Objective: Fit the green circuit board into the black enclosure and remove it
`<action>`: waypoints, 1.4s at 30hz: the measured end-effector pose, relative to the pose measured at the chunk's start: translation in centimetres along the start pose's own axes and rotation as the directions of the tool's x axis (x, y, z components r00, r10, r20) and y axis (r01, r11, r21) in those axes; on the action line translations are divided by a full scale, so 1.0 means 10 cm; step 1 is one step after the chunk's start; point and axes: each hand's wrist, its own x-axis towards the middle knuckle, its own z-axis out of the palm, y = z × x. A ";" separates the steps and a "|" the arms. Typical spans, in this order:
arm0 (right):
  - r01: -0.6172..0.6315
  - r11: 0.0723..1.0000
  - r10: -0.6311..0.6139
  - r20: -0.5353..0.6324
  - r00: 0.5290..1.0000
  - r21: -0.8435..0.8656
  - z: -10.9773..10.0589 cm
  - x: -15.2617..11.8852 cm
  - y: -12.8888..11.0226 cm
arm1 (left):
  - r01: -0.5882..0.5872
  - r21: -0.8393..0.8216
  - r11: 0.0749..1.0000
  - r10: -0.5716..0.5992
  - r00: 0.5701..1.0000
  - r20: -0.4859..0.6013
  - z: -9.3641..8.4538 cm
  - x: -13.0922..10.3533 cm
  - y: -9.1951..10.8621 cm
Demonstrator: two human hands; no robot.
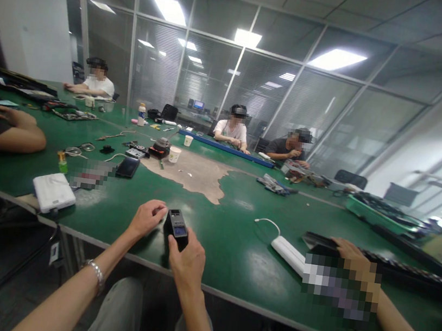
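Fingers [192,239] of the right hand [188,258] grasp a black, boxy device [176,229], hard-edged with a dark bluish panel, at the near edge of the smooth green counter [229,254]. Just beside it, the left hand [148,220] has its fingers curled; I can't tell whether they pinch anything. Beyond spreads a ragged-edged tan patch [198,176] by a pale cup [174,154]. A glossy white bar [288,256] and a co-worker's hand [350,253] crowd the right; a rounded white box [54,191] sits left.

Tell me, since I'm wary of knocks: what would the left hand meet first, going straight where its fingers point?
Probably the black device held in the right hand; it sits close beside the left hand, and whether they touch is unclear.
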 end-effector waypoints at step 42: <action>-0.090 0.994 0.098 -0.122 0.988 0.068 -0.02 0.38 0.57 | 0.015 0.025 1.000 -0.015 1.000 -0.001 -0.01 0.02 -0.04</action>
